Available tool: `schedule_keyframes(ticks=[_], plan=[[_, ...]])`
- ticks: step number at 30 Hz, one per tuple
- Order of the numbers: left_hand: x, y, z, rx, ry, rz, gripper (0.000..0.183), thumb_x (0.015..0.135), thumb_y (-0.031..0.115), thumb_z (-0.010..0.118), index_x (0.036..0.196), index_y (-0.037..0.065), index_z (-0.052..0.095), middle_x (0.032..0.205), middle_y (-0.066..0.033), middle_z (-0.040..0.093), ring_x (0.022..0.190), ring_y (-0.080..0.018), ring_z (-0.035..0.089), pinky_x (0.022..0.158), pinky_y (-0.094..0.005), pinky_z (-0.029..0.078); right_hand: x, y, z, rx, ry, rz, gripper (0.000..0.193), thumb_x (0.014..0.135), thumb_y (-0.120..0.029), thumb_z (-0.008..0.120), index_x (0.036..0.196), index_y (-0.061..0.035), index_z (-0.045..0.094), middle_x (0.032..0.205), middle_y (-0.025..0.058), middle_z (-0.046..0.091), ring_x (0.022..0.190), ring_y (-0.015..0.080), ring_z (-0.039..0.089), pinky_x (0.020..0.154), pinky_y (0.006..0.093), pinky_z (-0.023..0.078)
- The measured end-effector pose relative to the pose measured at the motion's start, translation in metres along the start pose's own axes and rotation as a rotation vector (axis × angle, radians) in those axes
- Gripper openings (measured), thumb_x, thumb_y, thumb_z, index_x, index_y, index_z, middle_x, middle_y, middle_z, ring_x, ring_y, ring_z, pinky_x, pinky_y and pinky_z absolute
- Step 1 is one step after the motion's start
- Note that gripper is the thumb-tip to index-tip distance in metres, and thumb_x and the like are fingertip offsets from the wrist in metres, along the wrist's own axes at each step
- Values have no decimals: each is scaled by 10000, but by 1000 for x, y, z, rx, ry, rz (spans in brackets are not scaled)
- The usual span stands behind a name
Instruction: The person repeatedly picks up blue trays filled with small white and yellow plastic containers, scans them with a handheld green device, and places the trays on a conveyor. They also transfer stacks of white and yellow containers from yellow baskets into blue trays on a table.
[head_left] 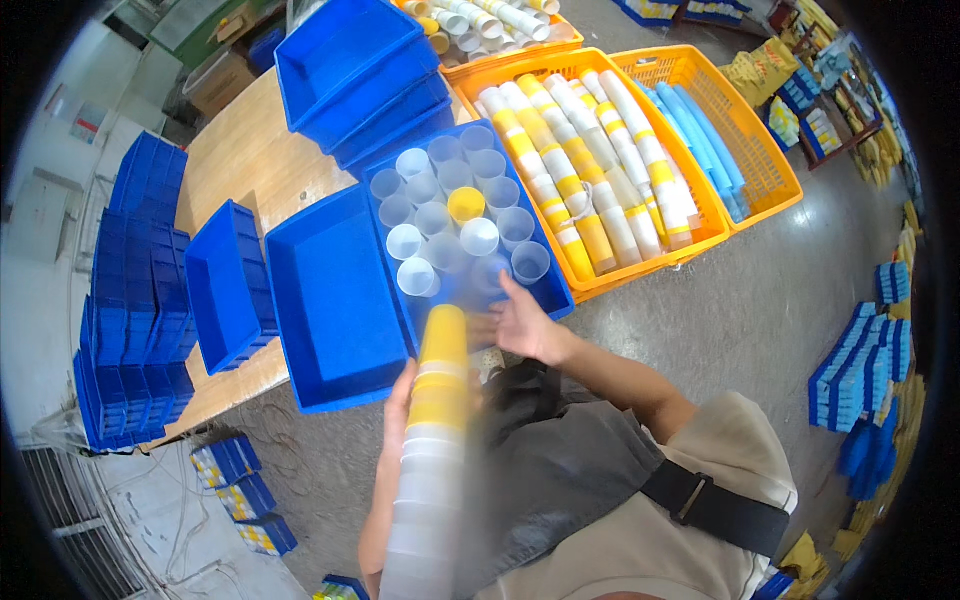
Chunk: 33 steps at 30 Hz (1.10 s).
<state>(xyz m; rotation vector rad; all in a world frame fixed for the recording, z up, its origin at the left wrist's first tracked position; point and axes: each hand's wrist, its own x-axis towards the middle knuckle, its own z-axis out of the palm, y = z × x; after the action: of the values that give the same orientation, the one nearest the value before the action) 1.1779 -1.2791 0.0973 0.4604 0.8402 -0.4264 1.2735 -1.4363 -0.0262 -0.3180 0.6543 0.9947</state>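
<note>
Bright light | pale sheen on floor (740, 290) | cup stack (430, 450) motion-blurred | edges bowed, corners black

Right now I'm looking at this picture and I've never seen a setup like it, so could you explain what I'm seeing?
There's no machine here, just one person's two bare hands. The single picture comes from a wide fisheye camera worn on the head and looking down, which is why straight edges bend. The left hand holds a long stack of cups, yellow and whitish. The right hand looks open, its fingers blurred, near a blue tray where cups stand close together. A second blue tray sits to its left, with a wooden table beyond. To the right, an orange crate holds more stacks.
</note>
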Motion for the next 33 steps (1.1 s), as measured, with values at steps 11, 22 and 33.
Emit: schedule_keyframes(ticks=[11,22,33], plan=[[-4,15,-48,39,61,-70,582,961,448,547,1289,-28,482,1007,-231,654,764,-301,691,680,-395,597,28,24,22,-137,54,-86,451,967,-436,580,1204,-60,505,1202,142,562,1093,257,589,921,407,502],[-27,22,-58,14,79,-116,615,999,497,445,1297,-39,486,1001,-247,654,750,-315,682,694,-422,595,71,28,13,-353,25,89,497,964,-491,566,1238,-89,465,1274,151,536,1137,268,592,945,434,517],[-3,16,-70,365,-45,-279,529,980,357,511,1336,-30,464,1120,-266,635,921,-326,684,790,-414,588,-45,18,-2,-2264,-204,-1214,577,831,-155,694,1355,-50,478,1347,152,538,1256,328,497,1027,448,404]])
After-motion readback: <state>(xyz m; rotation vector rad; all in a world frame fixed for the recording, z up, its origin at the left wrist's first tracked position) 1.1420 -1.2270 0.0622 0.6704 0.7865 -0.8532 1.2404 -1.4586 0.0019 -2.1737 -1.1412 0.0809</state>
